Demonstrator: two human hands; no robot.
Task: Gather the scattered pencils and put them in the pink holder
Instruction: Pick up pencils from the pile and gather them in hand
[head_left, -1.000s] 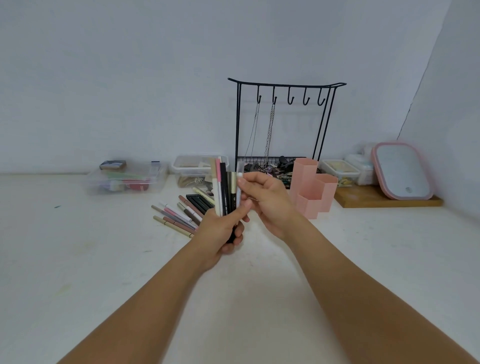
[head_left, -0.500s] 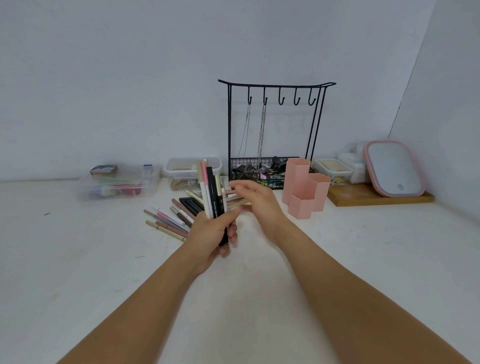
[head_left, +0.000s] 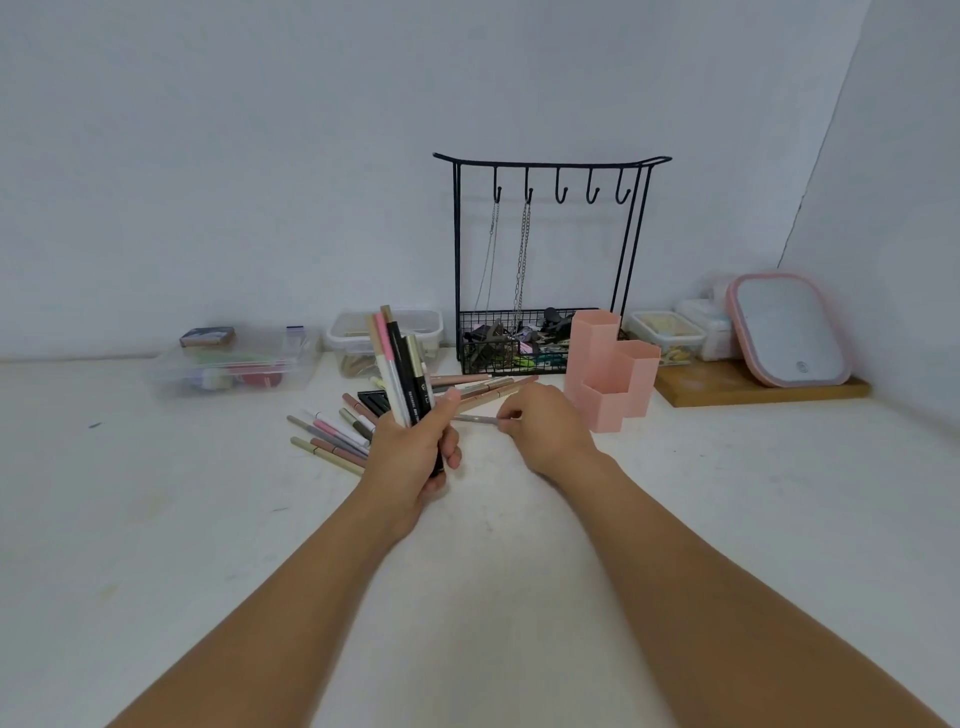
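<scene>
The right hand (head_left: 545, 431) has come down from the bunch and now pinches a grey pencil (head_left: 475, 419) on the bench (head_left: 156, 519). The left hand (head_left: 415, 452) grips the gathered pencils (head_left: 402, 374). The pink holder (head_left: 610, 369) waits just beside.

Two hands showed: the left (head_left: 415, 452) gripped a bundle of about five pencils (head_left: 402, 369). Roughly a dozen loose pencils (head_left: 332, 439) lay on the bench. One pink holder (head_left: 610, 369) had three compartments. The rack (head_left: 550, 260) carried five hooks and two chains.
</scene>
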